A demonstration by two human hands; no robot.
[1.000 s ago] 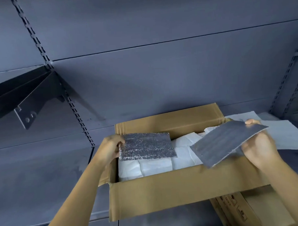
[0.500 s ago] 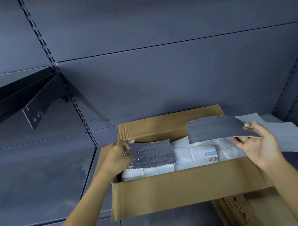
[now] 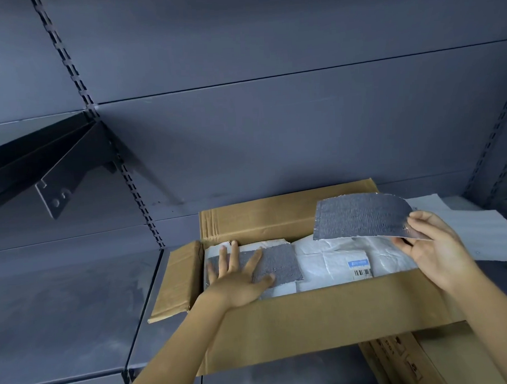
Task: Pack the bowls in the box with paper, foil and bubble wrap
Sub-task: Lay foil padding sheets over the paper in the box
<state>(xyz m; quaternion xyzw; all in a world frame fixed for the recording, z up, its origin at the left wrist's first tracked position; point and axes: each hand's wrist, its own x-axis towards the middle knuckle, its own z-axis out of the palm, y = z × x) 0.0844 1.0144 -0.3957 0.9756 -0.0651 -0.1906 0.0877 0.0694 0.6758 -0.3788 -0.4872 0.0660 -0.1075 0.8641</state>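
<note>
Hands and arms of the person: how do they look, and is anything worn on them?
The left hand and the right hand are bare: no gloves, rings or watch show. The left forearm and the right forearm are bare too; no sleeve is in view.

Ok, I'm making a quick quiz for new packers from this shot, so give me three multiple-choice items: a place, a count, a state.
1. Where in the box does the flat foil sheet lie?
A. Left part
B. Middle
C. Right part
2. How many foil sheets show?
A. One
B. Four
C. Two
3. What is the right hand doing?
A. Resting empty
B. Holding the raised foil sheet
C. Folding a flap
Answers: 1 A, the left hand presses it there; 2 C, one lies, one is held; 3 B, fingers pinch it above the box.
</note>
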